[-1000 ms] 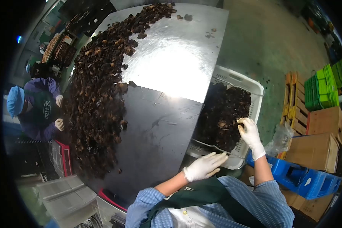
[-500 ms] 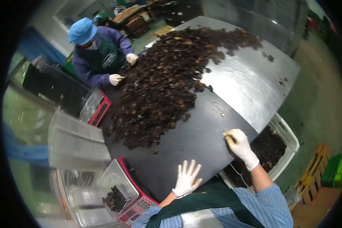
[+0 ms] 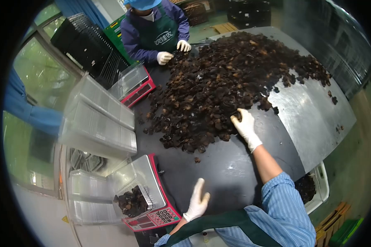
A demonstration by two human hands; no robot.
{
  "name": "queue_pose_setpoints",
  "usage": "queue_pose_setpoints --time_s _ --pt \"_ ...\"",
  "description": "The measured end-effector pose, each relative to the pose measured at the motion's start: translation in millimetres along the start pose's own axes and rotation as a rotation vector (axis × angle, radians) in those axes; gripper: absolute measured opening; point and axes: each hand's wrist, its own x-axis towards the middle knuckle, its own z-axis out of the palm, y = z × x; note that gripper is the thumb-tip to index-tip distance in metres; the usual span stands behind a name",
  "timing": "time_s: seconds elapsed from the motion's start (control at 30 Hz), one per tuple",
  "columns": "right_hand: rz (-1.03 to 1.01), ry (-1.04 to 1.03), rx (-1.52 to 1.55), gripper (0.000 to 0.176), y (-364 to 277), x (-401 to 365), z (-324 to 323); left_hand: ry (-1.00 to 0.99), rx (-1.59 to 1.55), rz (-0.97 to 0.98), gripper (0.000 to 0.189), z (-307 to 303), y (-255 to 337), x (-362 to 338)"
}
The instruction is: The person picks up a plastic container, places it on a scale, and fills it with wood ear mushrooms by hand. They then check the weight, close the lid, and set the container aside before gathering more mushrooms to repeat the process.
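Note:
My right hand, in a white glove, reaches to the near edge of a large heap of dark wood ear mushrooms. Its thumb and fingers are apart, with the tips at the pile. Over the near part of the dark tabletop is my left hand, also gloved, fingers stretched out and thumb apart, holding nothing. Left of it stands a red scale, bearing a clear plastic tub tipped toward the left with dark mushroom pieces in it.
Across the table a co-worker in a blue cap and green apron has gloved hands at the pile. Another red scale stands near them. Stacked clear tubs line the left side. A white crate sits below the table's right edge.
My right hand has moved from the table's right edge forward to the heap. My left hand has turned sideways, its fingers closer together. The camera view has shifted.

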Motion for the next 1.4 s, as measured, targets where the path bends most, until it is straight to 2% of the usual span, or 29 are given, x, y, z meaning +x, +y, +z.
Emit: queue_pose_setpoints --time_s 0.03,0.1,0.17,0.23,0.27,0.3,0.37,0.43,0.5,0.57,0.63,0.7,0.77,0.83,0.9,0.97,1.0,1.1,1.13,1.23,1.27,1.3,1.37,1.4 --pt "0.022 -0.064 0.080 0.044 -18 -8 2 0.067 -0.103 -0.058 0.059 -3 -12 6" --pt "-0.043 -0.144 0.188 0.045 -52 -25 -9 0.186 -0.102 -0.067 0.059 -10 -23 23" --pt "-0.077 -0.340 0.116 0.051 -75 -45 -14 0.262 0.121 0.022 0.059 -20 -5 46" --pt "-0.349 -0.436 0.128 0.058 -82 -76 -10 0.276 0.157 0.037 0.058 -22 7 71" --pt "-0.456 -0.533 0.018 0.060 -91 -90 -17 0.261 0.239 0.054 0.058 -22 11 81" --pt "-0.600 -0.558 0.037 0.061 -90 -101 -20 0.274 0.328 0.105 0.059 -17 7 90" --pt "-0.648 -0.661 -0.022 0.060 -93 -108 -39 0.203 0.588 0.131 0.058 -12 3 95" --pt "-0.633 -0.584 -0.072 0.061 -86 -113 -65 0.087 0.660 0.166 0.056 -11 -4 85" --pt "-0.545 -0.674 -0.171 0.067 -66 -126 -92 -0.005 0.750 0.199 0.055 -12 5 63" --pt "-0.474 -0.675 -0.263 0.072 -47 -139 -120 -0.127 0.733 0.200 0.055 -13 13 36" --pt "-0.303 -0.625 -0.448 0.077 -34 -147 -144 -0.197 0.768 0.232 0.051 -15 15 10" --pt "-0.189 -0.524 -0.524 0.078 -22 -157 -153 -0.230 0.784 0.283 0.046 -12 11 -9" --pt "-0.158 -0.523 -0.486 0.079 -22 -167 -152 -0.298 0.794 0.369 0.043 -6 2 -21" --pt "-0.235 -0.650 -0.357 0.077 -41 -170 -148 -0.322 0.747 0.480 0.036 9 -4 -27" --pt "-0.400 -0.815 -0.236 0.071 -59 -181 -142 -0.316 0.693 0.471 0.030 11 -1 -27" --pt "-0.519 -0.940 -0.118 0.065 -72 -191 -141 -0.290 0.625 0.333 0.027 3 7 -24" --pt "-0.577 -0.912 -0.074 0.064 -73 -200 -141 -0.293 0.591 0.301 0.021 -4 8 -23" --pt "-0.508 -0.726 0.046 0.047 -68 -206 -147 -0.210 0.515 0.241 0.016 -21 16 -19" --pt "-0.424 -0.642 0.065 0.039 -66 -202 -150 -0.152 0.463 0.241 0.016 -24 14 -19" --pt "-0.265 -0.373 -0.038 0.036 -54 -190 -152 0.052 0.487 0.284 0.020 -30 5 -11" --pt "-0.192 -0.330 -0.053 0.036 -52 -186 -151 0.142 0.463 0.220 0.025 -29 5 -5" --pt "-0.142 -0.304 -0.070 0.036 -50 -182 -148 0.207 0.508 0.136 0.040 -28 2 -1" --pt "-0.141 -0.252 -0.028 0.035 -40 -176 -139 0.292 0.489 -0.025 0.056 -22 -2 15" --pt "-0.146 -0.225 -0.022 0.034 -45 -171 -135 0.246 0.492 -0.024 0.066 -20 -10 21"
